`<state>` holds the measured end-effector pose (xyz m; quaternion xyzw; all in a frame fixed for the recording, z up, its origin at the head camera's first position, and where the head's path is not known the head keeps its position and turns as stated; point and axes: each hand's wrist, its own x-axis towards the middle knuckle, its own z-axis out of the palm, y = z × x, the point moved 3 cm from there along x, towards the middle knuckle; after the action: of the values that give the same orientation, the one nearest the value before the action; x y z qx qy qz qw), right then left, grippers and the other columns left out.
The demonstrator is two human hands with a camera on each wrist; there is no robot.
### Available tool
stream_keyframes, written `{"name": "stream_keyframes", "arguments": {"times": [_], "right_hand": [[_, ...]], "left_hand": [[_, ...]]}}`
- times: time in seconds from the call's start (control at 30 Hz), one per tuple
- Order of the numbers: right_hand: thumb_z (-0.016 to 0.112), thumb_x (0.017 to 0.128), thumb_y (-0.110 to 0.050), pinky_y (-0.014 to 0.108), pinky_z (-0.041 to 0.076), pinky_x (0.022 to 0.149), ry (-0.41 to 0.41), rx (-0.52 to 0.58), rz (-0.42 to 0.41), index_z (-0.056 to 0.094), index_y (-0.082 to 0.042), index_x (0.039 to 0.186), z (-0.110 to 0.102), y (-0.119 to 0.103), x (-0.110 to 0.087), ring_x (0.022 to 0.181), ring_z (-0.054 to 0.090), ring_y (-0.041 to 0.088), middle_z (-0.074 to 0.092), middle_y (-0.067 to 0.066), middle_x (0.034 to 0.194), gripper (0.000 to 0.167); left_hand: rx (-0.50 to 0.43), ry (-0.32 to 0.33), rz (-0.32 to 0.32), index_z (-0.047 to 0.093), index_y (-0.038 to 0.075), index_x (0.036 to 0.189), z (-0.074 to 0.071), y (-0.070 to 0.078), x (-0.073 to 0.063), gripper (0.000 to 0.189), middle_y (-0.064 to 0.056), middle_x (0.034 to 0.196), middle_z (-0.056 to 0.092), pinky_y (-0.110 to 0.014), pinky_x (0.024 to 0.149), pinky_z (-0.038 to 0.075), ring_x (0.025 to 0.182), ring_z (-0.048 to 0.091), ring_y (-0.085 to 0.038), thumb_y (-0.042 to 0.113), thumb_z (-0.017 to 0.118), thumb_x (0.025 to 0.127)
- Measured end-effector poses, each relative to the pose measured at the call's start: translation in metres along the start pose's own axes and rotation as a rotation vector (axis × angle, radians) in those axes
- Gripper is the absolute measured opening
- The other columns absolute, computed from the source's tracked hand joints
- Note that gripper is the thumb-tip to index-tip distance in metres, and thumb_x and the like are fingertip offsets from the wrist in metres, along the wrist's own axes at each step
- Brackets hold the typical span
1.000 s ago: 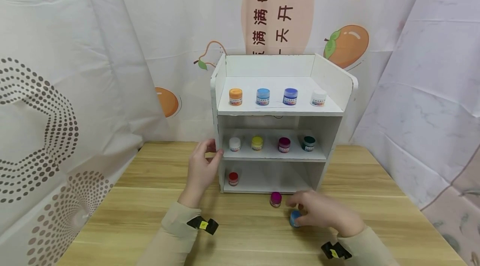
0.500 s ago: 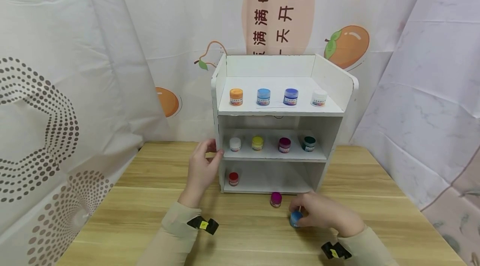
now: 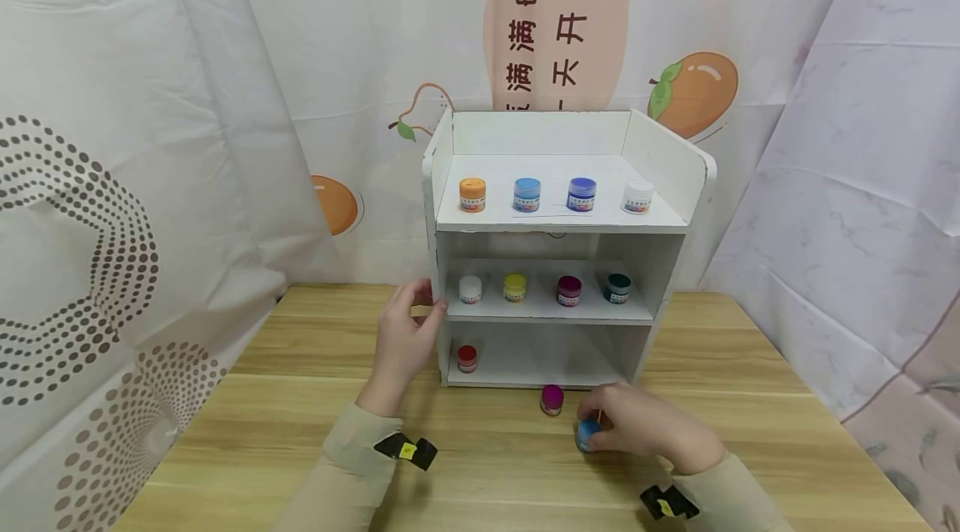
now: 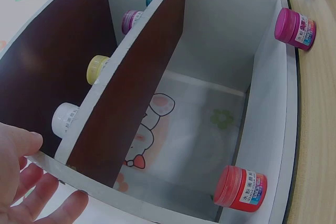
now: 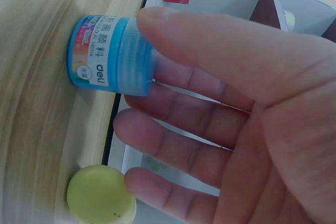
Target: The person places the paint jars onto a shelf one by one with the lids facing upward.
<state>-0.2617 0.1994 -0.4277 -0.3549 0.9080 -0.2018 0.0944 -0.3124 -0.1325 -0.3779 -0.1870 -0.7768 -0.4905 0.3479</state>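
In the head view my right hand (image 3: 645,425) pinches a blue paint jar (image 3: 588,435) low over the wooden table. The right wrist view shows the thumb and index finger on the lid of that jar (image 5: 107,55), while the other fingers extend past it. My left hand (image 3: 405,340) rests against the left side panel of a white shelf unit (image 3: 555,230), its fingers loosely extended. A magenta paint jar (image 3: 552,399) stands in front of the bottom shelf. On that shelf a red jar (image 3: 467,358) sits at the left.
Orange (image 3: 472,194), light blue (image 3: 527,194), dark blue (image 3: 581,193) and white (image 3: 637,197) jars line the top. The middle shelf bears white, yellow (image 3: 515,287), maroon and dark green jars. A yellow-green round-topped object (image 5: 100,193) lies near my right fingers.
My right fingers have closed in on the blue jar, and the jar has shifted slightly left. The left hand stays at the shelf's side panel.
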Motion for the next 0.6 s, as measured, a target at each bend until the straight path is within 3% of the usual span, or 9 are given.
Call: {"name": "stream_keyframes", "arguments": {"times": [0.17,0.33,0.6], "right_hand": [[0.081,0.088,-0.018,0.025,0.049,0.065,0.021,0.012,0.007,0.073,-0.016,0.096,-0.002,-0.002,-0.001,0.075,0.057,0.01,0.06,-0.015,0.083,0.011],[0.08,0.089,-0.018,0.029,0.053,0.07,0.047,-0.025,0.034,0.073,-0.005,0.109,-0.008,-0.005,-0.006,0.081,0.061,0.012,0.067,-0.006,0.095,0.025],[0.081,0.087,-0.018,0.031,0.054,0.072,0.081,-0.07,0.023,0.073,-0.002,0.112,-0.018,-0.011,-0.013,0.084,0.063,0.015,0.071,0.004,0.104,0.03]], "left_hand": [[-0.002,0.001,-0.002,0.064,0.0,0.116,0.0,0.0,0.0,0.028,-0.01,0.105,0.065,-0.033,0.07,0.06,0.098,0.067,-0.025,0.005,0.075,0.091],[-0.002,-0.004,0.003,0.064,0.0,0.117,0.0,0.0,0.0,0.028,-0.01,0.105,0.065,-0.031,0.07,0.06,0.098,0.067,-0.024,0.005,0.075,0.092],[-0.003,0.001,-0.006,0.065,0.0,0.116,0.0,0.0,0.0,0.027,-0.01,0.105,0.065,-0.031,0.07,0.06,0.098,0.067,-0.024,0.005,0.075,0.092]]}}
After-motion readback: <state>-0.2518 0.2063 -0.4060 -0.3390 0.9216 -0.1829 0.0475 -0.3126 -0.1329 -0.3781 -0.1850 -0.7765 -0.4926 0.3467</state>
